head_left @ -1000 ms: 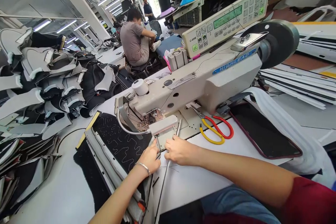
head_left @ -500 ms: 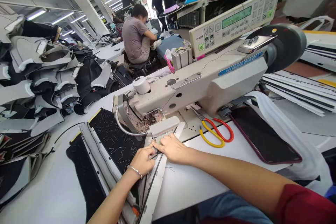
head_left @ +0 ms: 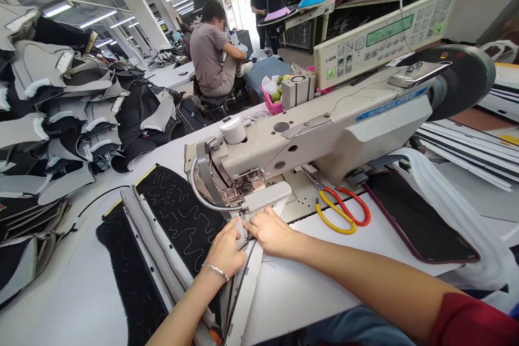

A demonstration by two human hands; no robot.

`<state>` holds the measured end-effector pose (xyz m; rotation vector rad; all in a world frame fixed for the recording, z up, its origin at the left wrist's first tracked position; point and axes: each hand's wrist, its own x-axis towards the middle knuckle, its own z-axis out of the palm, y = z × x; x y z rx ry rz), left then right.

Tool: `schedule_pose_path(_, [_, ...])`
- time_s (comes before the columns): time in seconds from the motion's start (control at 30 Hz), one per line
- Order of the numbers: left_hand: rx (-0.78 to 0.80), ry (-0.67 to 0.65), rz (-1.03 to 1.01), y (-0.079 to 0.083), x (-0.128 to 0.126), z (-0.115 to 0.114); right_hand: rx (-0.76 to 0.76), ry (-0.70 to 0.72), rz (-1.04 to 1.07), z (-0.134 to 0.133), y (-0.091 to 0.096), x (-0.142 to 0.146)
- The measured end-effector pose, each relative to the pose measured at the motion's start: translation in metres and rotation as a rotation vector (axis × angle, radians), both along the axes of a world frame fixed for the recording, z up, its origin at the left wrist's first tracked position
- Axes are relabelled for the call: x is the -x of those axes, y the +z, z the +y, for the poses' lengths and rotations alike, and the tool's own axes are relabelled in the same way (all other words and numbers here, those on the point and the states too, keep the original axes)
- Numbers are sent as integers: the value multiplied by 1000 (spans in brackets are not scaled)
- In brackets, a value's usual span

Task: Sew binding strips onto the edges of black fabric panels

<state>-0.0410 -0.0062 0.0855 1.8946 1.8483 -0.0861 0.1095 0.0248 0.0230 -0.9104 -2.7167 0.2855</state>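
My left hand point(head_left: 224, 251) rests curled on the edge of a black quilted fabric panel point(head_left: 182, 216) with grey trim, pressing it down just in front of the needle area. My right hand point(head_left: 271, 232) lies beside it, fingers pinching a pale grey strip point(head_left: 248, 286) that runs toward me along the table. Both hands sit right below the small lamp point(head_left: 265, 196) of the beige sewing machine point(head_left: 324, 130). The needle itself is hidden behind the lamp.
Red and yellow scissors point(head_left: 343, 211) lie on the machine bed to the right. A dark panel point(head_left: 417, 221) and white fabric point(head_left: 454, 200) lie further right. Piles of grey and black cut pieces point(head_left: 60, 119) fill the left. A seated person point(head_left: 211, 59) works behind.
Both hands have shifted closer together and nearer the presser foot, and the grey strip has been drawn up under the right hand. The view has tilted slightly.
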Motion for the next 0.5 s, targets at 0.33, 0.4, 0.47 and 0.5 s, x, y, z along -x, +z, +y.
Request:
schedule_pose_path(0.33, [35, -67, -5, -1, 3, 17, -25, 4, 17, 9, 0, 2])
schedule_pose_path(0.4, [28, -63, 17, -2, -2, 22, -13, -7, 19, 14, -1, 1])
schedule_pose_path(0.47, [24, -71, 22, -3, -5, 26, 0, -25, 25, 18, -2, -1])
schedule_pose_path(0.5, [19, -76, 25, -3, -6, 28, 1, -34, 33, 20, -2, -2])
